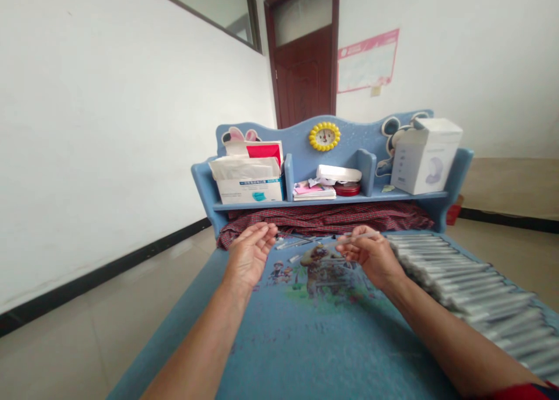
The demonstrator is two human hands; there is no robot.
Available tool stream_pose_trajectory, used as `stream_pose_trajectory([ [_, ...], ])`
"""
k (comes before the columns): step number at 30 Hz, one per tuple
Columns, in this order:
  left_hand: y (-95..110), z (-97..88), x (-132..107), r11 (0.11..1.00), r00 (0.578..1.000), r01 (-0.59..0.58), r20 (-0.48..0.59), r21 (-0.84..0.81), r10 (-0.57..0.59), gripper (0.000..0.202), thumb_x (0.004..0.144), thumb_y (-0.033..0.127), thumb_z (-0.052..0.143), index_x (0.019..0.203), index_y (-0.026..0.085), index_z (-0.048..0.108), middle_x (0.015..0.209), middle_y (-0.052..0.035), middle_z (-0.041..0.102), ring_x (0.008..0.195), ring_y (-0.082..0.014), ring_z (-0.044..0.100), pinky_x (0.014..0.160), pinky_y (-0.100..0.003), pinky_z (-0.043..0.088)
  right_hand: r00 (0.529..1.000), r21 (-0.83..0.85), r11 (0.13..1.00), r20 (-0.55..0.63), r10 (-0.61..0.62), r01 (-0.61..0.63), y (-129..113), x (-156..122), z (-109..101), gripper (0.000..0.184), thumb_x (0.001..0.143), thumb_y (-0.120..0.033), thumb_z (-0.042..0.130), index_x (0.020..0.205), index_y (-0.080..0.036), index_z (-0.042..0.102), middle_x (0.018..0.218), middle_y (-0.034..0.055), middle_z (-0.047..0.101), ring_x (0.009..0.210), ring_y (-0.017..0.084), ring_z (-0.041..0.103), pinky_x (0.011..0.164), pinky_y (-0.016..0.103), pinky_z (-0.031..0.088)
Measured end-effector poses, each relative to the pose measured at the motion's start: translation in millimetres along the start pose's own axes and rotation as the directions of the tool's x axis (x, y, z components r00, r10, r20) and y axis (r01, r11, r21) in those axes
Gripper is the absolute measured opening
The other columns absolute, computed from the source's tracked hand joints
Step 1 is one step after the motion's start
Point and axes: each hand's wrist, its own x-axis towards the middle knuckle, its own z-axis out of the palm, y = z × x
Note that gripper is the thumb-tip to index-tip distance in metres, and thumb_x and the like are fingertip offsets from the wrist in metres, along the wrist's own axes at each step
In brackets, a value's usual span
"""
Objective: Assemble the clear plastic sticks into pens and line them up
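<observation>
My left hand (252,250) is raised over the far left part of the blue desk (279,353), its thumb and fingers pinched together. A thin dark stick (294,236) shows just past those fingertips; whether they grip it I cannot tell. My right hand (371,254) is closed around a thin, clear pen barrel (364,235), which points left toward my other hand. Between and beyond the hands, several loose slim pen parts (297,244) lie on the desk. To the right of my right forearm, many clear pens (493,295) with dark ends lie side by side in a long row, partly blurred.
A blue shelf (349,203) rises at the desk's back edge. It bears a mask box (251,190), papers (314,191), a red round tin (348,188) and a white carton (421,164). Checked dark red cloth (323,218) is bunched beneath it. A white wall (109,126) stands left.
</observation>
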Motion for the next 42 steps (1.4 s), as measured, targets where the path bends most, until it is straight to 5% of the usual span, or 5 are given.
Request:
stream_pose_trajectory([
  [25, -2.0, 1.6, 0.0, 0.995, 0.995, 0.055, -0.073, -0.085, -0.061, 0.014, 0.072, -0.001, 0.052, 0.071, 0.01, 0.061, 0.068, -0.0052, 0.068, 0.064, -0.0105, 0.065, 0.057, -0.017, 0.051, 0.998, 0.141, 0.988, 0.017, 0.053, -0.055, 4.0, 1.6, -4.6, 0.016, 0.065, -0.014, 0.064, 0.071, -0.019, 0.049, 0.081, 0.0033, 0.069, 0.076, 0.019, 0.066, 0.055, 0.025, 0.051],
  [42, -13.5, 9.1, -11.0, 0.989, 0.99, 0.143, 0.025, -0.05, -0.141, 0.014, 0.072, -0.002, 0.053, 0.075, 0.01, 0.06, 0.073, -0.006, 0.069, 0.065, -0.0109, 0.065, 0.058, -0.018, 0.052, 0.997, 0.186, 0.98, 0.05, 0.057, -0.065, 6.6, -2.5, 2.5, 0.017, 0.064, -0.014, 0.068, 0.07, -0.017, 0.052, 0.084, 0.0057, 0.069, 0.08, 0.02, 0.066, 0.057, 0.024, 0.053],
])
